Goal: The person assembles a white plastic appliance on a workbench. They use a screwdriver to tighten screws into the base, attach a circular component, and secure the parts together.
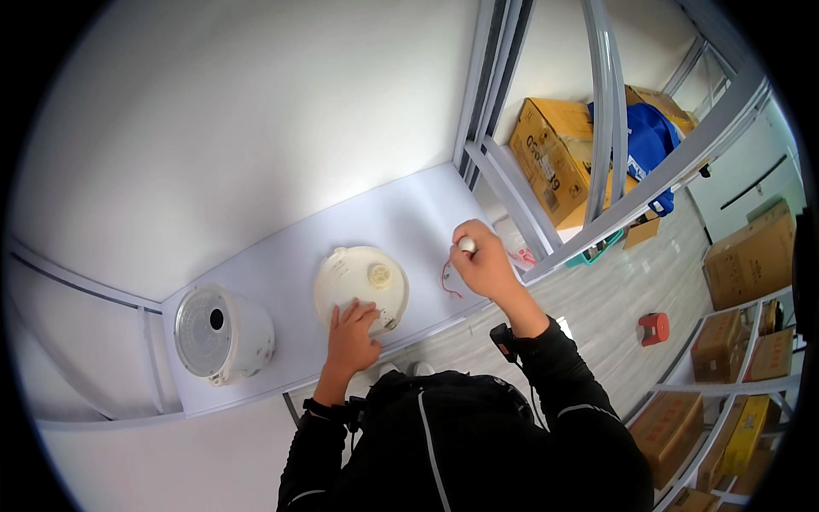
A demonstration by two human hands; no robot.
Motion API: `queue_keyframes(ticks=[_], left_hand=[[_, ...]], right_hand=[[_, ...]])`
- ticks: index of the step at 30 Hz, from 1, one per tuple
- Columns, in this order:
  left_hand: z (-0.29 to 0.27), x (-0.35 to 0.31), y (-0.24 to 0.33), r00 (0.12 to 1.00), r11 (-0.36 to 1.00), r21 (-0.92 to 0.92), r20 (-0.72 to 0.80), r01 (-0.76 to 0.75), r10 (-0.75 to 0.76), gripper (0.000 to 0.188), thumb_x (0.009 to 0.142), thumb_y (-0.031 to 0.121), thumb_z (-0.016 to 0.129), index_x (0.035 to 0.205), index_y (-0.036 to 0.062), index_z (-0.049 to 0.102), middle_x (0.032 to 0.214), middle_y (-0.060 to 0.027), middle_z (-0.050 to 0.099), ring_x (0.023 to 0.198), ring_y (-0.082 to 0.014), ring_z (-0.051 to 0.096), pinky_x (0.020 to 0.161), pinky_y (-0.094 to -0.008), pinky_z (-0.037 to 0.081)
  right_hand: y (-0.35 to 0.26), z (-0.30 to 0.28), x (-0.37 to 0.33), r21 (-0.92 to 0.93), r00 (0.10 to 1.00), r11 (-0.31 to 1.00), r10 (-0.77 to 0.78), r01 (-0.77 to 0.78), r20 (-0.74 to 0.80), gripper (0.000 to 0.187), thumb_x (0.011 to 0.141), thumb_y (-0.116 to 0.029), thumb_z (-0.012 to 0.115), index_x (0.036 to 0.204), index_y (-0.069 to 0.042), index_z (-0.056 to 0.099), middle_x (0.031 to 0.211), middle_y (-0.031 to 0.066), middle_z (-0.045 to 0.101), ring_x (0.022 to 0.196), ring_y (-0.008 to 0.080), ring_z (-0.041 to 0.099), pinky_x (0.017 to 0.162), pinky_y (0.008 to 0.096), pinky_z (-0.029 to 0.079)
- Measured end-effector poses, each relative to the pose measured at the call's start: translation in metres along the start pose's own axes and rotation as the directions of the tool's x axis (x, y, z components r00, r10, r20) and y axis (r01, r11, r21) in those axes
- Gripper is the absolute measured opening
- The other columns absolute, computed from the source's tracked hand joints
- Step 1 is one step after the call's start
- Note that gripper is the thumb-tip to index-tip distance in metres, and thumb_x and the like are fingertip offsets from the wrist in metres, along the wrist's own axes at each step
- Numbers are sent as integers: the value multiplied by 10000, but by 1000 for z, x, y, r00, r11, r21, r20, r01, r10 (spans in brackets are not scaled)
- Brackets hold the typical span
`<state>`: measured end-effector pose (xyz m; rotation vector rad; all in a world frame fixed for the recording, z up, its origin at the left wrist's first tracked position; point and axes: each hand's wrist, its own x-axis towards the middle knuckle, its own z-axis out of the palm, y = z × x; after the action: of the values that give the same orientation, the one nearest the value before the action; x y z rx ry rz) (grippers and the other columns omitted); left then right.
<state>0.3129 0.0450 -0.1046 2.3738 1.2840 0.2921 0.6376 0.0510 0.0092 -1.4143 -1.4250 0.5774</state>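
Observation:
A cream round lid-like disc [350, 277] lies flat on the white table [294, 235], with a small raised round part [380, 275] on its face. My left hand [354, 334] rests on the disc's near edge, fingers stretched out and apart, close to a small metal piece [391, 323]. Off the disc to the right, my right hand [485, 266] is closed around something with a white rounded end [467, 245]. The rest of that thing is hidden in the fist. A thin red wire [444, 277] trails on the table beside this hand.
A white cylindrical appliance body [243, 333] with a round grey end stands at the table's left. Metal frame posts [490, 77] rise at the far right. Beyond are cardboard boxes [554, 158], a blue cloth item [653, 141], a red stool [653, 328] and loaded shelves [682, 401].

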Motion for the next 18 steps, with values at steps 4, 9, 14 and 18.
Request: queue_keyframes(ticks=[4, 9, 14, 18], left_hand=[[-6, 4, 12, 1000, 1000, 5, -20, -9, 9, 577, 771, 155, 714, 1345, 100, 702, 1499, -66, 635, 1531, -342, 475, 1322, -613, 218], [-6, 9, 29, 997, 999, -36, -81, -11, 8, 538, 809, 197, 726, 1336, 93, 701, 1434, -81, 665, 1467, -343, 533, 1298, -610, 260], [14, 14, 27, 981, 1000, 4, -193, -22, 22, 443, 880, 260, 766, 1289, 96, 720, 1380, -76, 686, 1406, -344, 575, 1269, -598, 312], [19, 16, 35, 967, 998, -34, -250, -49, 39, 383, 867, 239, 788, 1220, 95, 747, 1339, -82, 698, 1369, -349, 599, 1243, -582, 356]], right_hand=[[52, 18, -18, -287, 979, 954, 130, -80, 158, 147, 894, -103, 720, 1038, -77, 735, 1027, 196, 720, 861, 378, 737, 799, 463, 593], [104, 31, -41, -586, 933, 781, 342, -215, 115, 202, 925, -216, 729, 1094, -114, 772, 1097, 202, 734, 987, 395, 747, 854, 494, 610], [136, 33, -48, -607, 929, 744, 370, -280, 26, 228, 938, -250, 742, 1113, -106, 769, 1127, 179, 730, 1010, 397, 743, 871, 507, 608], [139, 42, -44, -596, 937, 749, 350, -289, -13, 233, 939, -261, 746, 1107, -101, 763, 1114, 159, 726, 1008, 390, 743, 872, 509, 606]])
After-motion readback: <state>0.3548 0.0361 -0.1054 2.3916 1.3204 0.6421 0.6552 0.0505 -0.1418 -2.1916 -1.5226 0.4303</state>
